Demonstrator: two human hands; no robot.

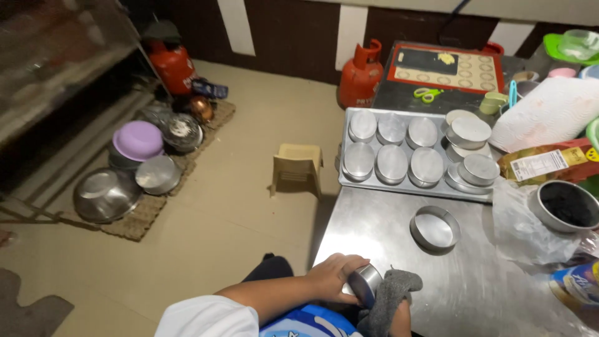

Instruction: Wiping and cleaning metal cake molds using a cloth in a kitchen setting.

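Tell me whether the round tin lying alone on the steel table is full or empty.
Empty. The round tin sits open side up on the steel table, its bare shiny bottom showing.

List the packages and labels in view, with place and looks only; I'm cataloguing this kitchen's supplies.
Flat red and yellow packet with a white label panel: right side of the steel table, beside the baking tray.
Blue and yellow labelled container: table's lower right edge, partly cut off.
Red gas cylinder with pale lettering: on the floor, upper left.
No screens or signs.
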